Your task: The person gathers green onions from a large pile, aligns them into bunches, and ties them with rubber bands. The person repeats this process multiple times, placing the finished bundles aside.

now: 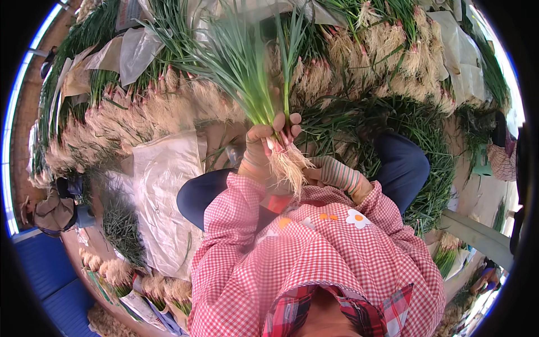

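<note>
My left hand (257, 147), in a striped knit glove, is closed around the lower stems of a bunch of green garlic plants (257, 84). Their long green leaves point away from me and their pale roots (290, 162) hang toward my chest. One stem stands a little apart on the right, between my fingertips. My right hand (322, 172), in a similar glove, is at the right edge of the roots with its fingers bent; whether it pinches some roots cannot be told.
Long piles of rooted green plants (147, 113) lie ahead. Cut leaves (433, 168) heap around my right knee. A translucent plastic sheet (164, 202) lies at left, beside a small leaf heap (122, 219). A metal beam (476, 238) stands at right. Other people sit at both sides.
</note>
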Action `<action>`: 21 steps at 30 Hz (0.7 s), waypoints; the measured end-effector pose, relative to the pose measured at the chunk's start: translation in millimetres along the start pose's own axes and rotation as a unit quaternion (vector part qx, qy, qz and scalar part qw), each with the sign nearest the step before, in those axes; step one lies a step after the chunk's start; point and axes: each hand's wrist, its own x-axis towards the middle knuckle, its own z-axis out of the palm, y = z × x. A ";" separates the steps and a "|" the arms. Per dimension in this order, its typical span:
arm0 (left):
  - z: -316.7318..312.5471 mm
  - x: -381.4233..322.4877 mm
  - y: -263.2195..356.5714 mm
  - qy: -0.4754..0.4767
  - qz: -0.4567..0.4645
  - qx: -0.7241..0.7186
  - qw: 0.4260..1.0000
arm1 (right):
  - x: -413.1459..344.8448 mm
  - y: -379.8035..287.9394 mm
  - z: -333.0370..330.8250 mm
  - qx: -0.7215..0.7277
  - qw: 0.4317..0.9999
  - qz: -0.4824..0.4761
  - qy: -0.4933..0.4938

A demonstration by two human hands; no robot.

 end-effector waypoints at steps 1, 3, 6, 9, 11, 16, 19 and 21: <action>4.1 -3.8 10.3 -0.013 0.000 -0.020 1.000 | -5.5 8.9 2.1 -0.019 0.994 -0.063 0.090; 10.6 -9.0 23.1 -0.055 0.009 -0.065 0.996 | 7.5 9.7 -27.7 -0.434 0.869 0.235 0.023; 18.5 -10.7 33.4 -0.084 0.019 -0.049 0.995 | -1.6 29.1 -54.0 -0.289 0.942 0.119 0.118; 35.9 1.6 17.6 -0.029 0.084 0.104 0.991 | -16.5 -39.0 -43.2 0.215 0.942 -0.136 0.220; 31.3 3.6 17.3 -0.002 0.103 0.152 0.983 | -10.2 -94.1 -31.8 0.239 0.943 -0.207 0.107; 69.2 0.1 75.5 0.006 0.100 0.090 0.991 | 20.9 -90.4 7.0 -0.068 0.953 -0.291 0.057; 102.8 8.0 140.2 0.005 0.052 0.130 0.990 | 51.6 -34.9 -21.7 -0.081 0.986 -0.104 0.099; 94.6 19.4 179.0 0.067 0.080 0.226 0.969 | 41.2 -25.2 -75.2 -0.223 0.946 -0.111 0.206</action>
